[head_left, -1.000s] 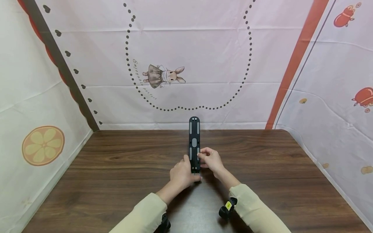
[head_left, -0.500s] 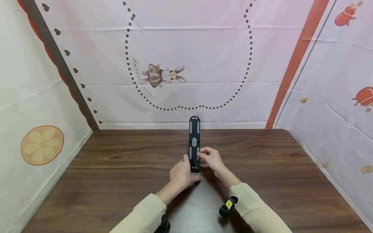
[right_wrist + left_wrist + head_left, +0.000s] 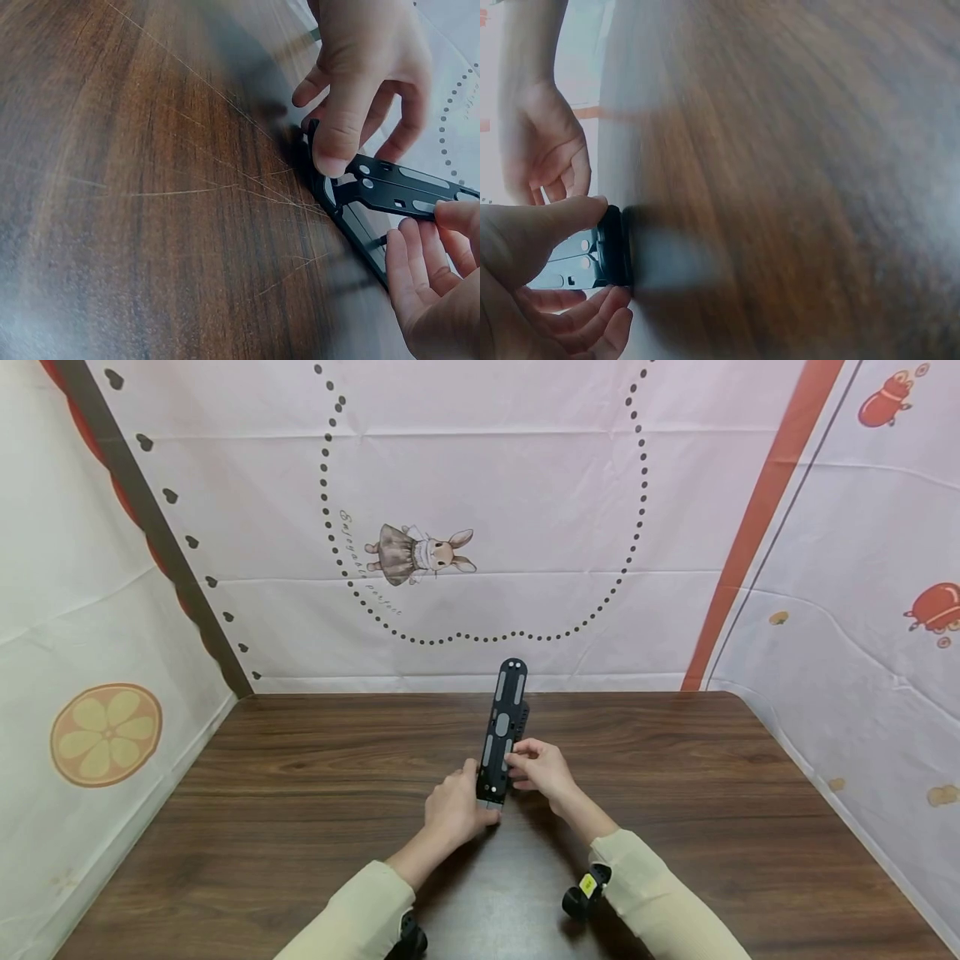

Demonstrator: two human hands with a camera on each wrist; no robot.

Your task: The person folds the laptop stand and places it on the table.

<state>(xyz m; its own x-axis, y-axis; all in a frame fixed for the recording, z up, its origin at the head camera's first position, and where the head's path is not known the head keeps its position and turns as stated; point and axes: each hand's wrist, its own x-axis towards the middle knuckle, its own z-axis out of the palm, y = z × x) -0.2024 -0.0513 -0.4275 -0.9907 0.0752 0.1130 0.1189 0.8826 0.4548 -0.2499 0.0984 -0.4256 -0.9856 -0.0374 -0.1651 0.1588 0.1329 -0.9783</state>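
Observation:
A slim black folding laptop stand (image 3: 503,724) with grey pads is held between both hands above the table, its top leaning right in the head view. My left hand (image 3: 453,810) grips the near end, thumb across the hinge, as the left wrist view also shows. At the right edge of the stand, my right hand (image 3: 543,772) pinches one of its arms between thumb and fingers. In the right wrist view the stand (image 3: 401,187) shows partly unfolded: a pad-covered arm stands away from a lower black bar (image 3: 360,240). Part of its lower end is hidden by the left fingers.
A dark brown wooden table (image 3: 300,777) lies beneath the hands. White printed cloth (image 3: 525,510) hangs at the back and both sides. A black wrist camera (image 3: 581,893) sits by the right sleeve.
The stand has gone from upright to tilted, its lower end shifted left with my left hand and its top moved right. A side part now shows behind it. My right hand stays nearly still.

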